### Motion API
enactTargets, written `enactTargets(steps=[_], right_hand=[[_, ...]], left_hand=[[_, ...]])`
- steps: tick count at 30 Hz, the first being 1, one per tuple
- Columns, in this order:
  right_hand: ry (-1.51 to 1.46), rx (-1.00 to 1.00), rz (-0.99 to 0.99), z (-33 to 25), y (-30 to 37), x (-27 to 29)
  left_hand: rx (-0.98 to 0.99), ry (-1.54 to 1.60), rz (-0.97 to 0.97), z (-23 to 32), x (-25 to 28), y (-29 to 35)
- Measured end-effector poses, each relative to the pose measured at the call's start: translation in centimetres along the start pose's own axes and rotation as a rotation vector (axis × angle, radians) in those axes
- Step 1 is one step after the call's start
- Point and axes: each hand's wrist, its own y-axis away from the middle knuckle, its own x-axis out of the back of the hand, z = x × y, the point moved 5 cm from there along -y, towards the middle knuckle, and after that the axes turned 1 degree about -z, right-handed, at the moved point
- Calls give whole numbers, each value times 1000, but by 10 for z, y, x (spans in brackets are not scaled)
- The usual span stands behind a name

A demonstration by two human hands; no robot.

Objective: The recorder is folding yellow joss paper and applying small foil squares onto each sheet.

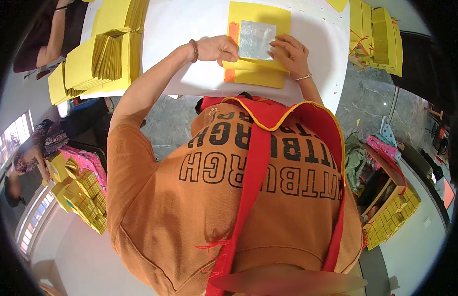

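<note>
A yellow paper sheet (pixel 266 12) lies on the white table, with a silver foil square (pixel 257 39) on it and an orange-red strip (pixel 233 29) down its left side. Its near part is raised in a fold running across below the foil. My left hand (pixel 219 49) is closed at the left end of this fold, pinching the paper. On the right side, my right hand (pixel 291 55) has bent fingers at the foil's edge and grips the paper's right side; its thumb is partly hidden. More yellow paper (pixel 261 79) shows flat beneath the fold.
Stacks of folded yellow paper (pixel 108 56) stand on the table's left. Tied yellow bundles (pixel 377 37) sit beyond its right edge. Another person's arm (pixel 54 37) is at the far left, and a second person (pixel 39 148) sits lower left near more yellow bundles (pixel 83 197).
</note>
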Motion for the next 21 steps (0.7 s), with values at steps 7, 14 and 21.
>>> enactTargets(steps=[7, 14, 21], right_hand=[[-166, 143, -336, -11, 2, 13], [64, 183, -351, -3, 9, 6], [-53, 155, -323, -9, 5, 9]], left_hand=[[-10, 327, 57, -26, 2, 8], [-123, 196, 138, 2, 11, 30], [-216, -804, 573, -7, -9, 21]])
